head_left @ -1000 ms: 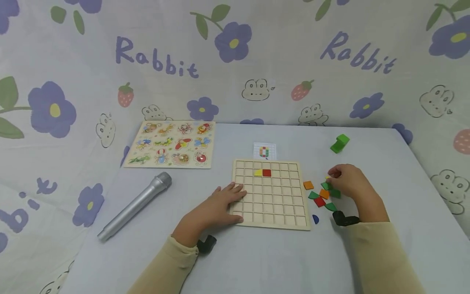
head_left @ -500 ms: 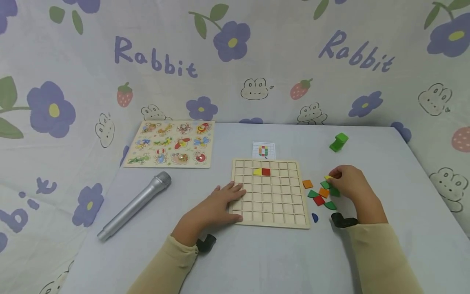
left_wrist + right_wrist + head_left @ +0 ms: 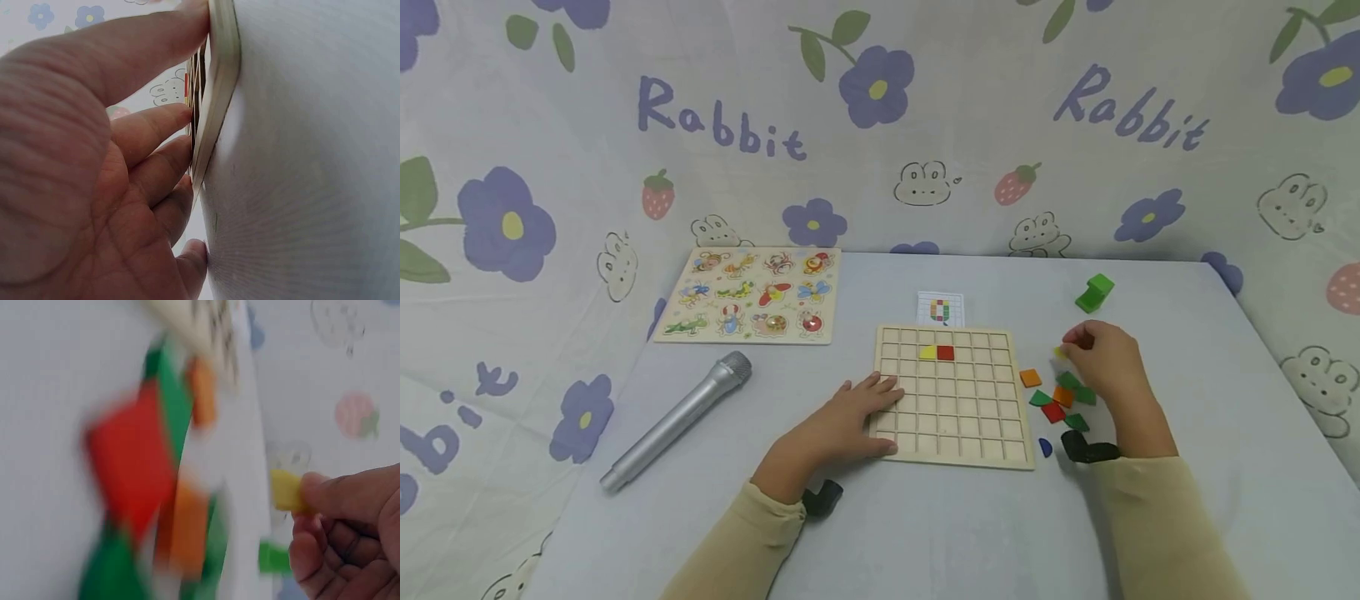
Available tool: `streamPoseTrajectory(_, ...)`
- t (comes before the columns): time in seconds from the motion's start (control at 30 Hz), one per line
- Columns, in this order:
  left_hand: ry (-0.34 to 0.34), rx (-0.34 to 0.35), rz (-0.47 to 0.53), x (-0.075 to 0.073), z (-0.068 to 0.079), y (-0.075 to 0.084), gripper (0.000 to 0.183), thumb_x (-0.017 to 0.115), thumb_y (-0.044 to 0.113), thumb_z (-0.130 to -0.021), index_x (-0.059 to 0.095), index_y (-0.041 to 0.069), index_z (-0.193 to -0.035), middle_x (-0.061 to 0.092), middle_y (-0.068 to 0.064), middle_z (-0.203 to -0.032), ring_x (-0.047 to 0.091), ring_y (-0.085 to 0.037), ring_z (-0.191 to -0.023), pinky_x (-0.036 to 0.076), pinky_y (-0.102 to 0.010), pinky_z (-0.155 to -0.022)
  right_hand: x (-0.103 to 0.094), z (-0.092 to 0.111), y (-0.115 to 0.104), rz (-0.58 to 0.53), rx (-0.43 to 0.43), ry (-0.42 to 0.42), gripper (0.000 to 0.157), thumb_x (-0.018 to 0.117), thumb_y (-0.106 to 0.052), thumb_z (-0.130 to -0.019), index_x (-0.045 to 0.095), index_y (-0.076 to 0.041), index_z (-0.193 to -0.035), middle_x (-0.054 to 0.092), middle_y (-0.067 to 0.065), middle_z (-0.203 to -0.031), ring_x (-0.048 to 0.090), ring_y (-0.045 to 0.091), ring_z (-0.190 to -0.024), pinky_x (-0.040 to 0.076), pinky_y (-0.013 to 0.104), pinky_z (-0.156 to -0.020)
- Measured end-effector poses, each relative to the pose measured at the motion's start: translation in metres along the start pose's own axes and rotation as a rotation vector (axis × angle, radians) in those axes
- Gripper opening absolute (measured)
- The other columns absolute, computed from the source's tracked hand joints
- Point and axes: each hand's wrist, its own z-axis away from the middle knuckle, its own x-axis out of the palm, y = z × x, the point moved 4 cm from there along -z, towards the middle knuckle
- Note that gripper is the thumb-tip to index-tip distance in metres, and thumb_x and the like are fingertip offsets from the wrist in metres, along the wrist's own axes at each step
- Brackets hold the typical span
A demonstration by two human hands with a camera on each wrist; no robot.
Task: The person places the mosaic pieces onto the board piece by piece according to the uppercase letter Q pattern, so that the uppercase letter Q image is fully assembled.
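My right hand [image 3: 1107,360] pinches a small yellow tile [image 3: 287,490] between thumb and fingers, raised above the loose tiles. Beneath and beside it lie green, orange and red tiles, among them a red square [image 3: 1053,412] and an orange square [image 3: 1063,396]. My left hand [image 3: 846,425] rests with spread fingers on the left edge of the wooden grid board [image 3: 955,464]; in the left wrist view its thumb and fingertips touch the board's rim. Two tiles sit side by side in the board's second row: a yellow one [image 3: 928,352] and a red square [image 3: 946,353].
A pattern card [image 3: 940,309] lies behind the board. To the left are an insect puzzle board [image 3: 745,296] and a silver microphone [image 3: 677,421]. A green block [image 3: 1095,293] stands at the back right. A blue half-round tile [image 3: 1046,447] lies by the board's lower right corner.
My right hand has lifted the yellow tile off the pile and moved it slightly away from me and to the left. The left hand stays on the board.
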Motion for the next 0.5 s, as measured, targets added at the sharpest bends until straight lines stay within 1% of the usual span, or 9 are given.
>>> streamPoseTrajectory(0.07, 0.0, 0.001, 0.001, 0.0, 0.001, -0.001, 0.086, 0.085, 0.035, -0.096, 0.042, 0.025, -0.17, 0.028, 0.007, -0.181, 0.011, -0.018, -0.172, 0.006, -0.05, -0.141, 0.009, -0.001, -0.018, -0.05, -0.02, 0.01, 0.022, 0.065, -0.019, -0.11, 0.068, -0.001, -0.123, 0.07, 0.022, -0.118, 0.063, 0.035, -0.102, 0.058, 0.037, -0.083)
streamPoseTrajectory(0.13, -0.001, 0.0, 0.005, 0.0, 0.001, -0.001, 0.086, 0.085, 0.034, -0.096, 0.042, 0.025, -0.17, 0.028, 0.007, -0.181, 0.011, -0.018, -0.172, 0.005, -0.05, -0.141, 0.022, -0.003, -0.036, -0.103, -0.045, -0.012, 0.022, 0.065, -0.019, -0.11, 0.069, -0.002, -0.122, 0.071, 0.02, -0.117, 0.067, 0.032, -0.101, 0.058, 0.034, -0.08)
streamPoseTrajectory(0.17, 0.0, 0.002, 0.004, 0.0, 0.001, -0.002, 0.086, 0.085, 0.034, -0.096, 0.042, 0.025, -0.17, 0.028, 0.007, -0.181, 0.012, -0.018, -0.172, 0.006, -0.05, -0.141, 0.029, -0.004, -0.044, -0.116, -0.058, -0.024, 0.021, 0.065, -0.02, -0.11, 0.07, -0.003, -0.121, 0.072, 0.019, -0.115, 0.067, 0.031, -0.1, 0.058, 0.031, -0.079)
streamPoseTrajectory(0.27, -0.001, 0.003, 0.004, 0.0, 0.001, -0.003, 0.086, 0.085, 0.034, -0.096, 0.042, 0.025, -0.17, 0.028, 0.007, -0.181, 0.012, -0.018, -0.172, 0.006, -0.049, -0.141, 0.051, -0.008, -0.063, -0.142, -0.082, -0.051, 0.018, 0.066, -0.019, -0.109, 0.071, -0.003, -0.116, 0.072, 0.017, -0.112, 0.067, 0.029, -0.098, 0.057, 0.032, -0.078)
streamPoseTrajectory(0.33, -0.001, 0.007, 0.0, 0.0, 0.001, -0.003, 0.085, 0.084, 0.035, -0.097, 0.042, 0.025, -0.17, 0.028, 0.008, -0.181, 0.011, -0.018, -0.172, 0.006, -0.049, -0.141, 0.063, -0.01, -0.072, -0.139, -0.09, -0.055, 0.017, 0.067, -0.018, -0.108, 0.072, -0.003, -0.114, 0.073, 0.017, -0.111, 0.065, 0.029, -0.098, 0.055, 0.035, -0.08)
streamPoseTrajectory(0.5, -0.001, 0.004, -0.004, -0.002, 0.001, -0.002, 0.086, 0.085, 0.034, -0.096, 0.042, 0.025, -0.17, 0.028, 0.008, -0.181, 0.011, -0.018, -0.172, 0.006, -0.049, -0.141, 0.082, -0.015, -0.08, -0.123, -0.043, -0.064, 0.015, 0.069, -0.016, -0.106, 0.071, -0.003, -0.113, 0.071, 0.017, -0.109, 0.062, 0.029, -0.098, 0.053, 0.037, -0.082)
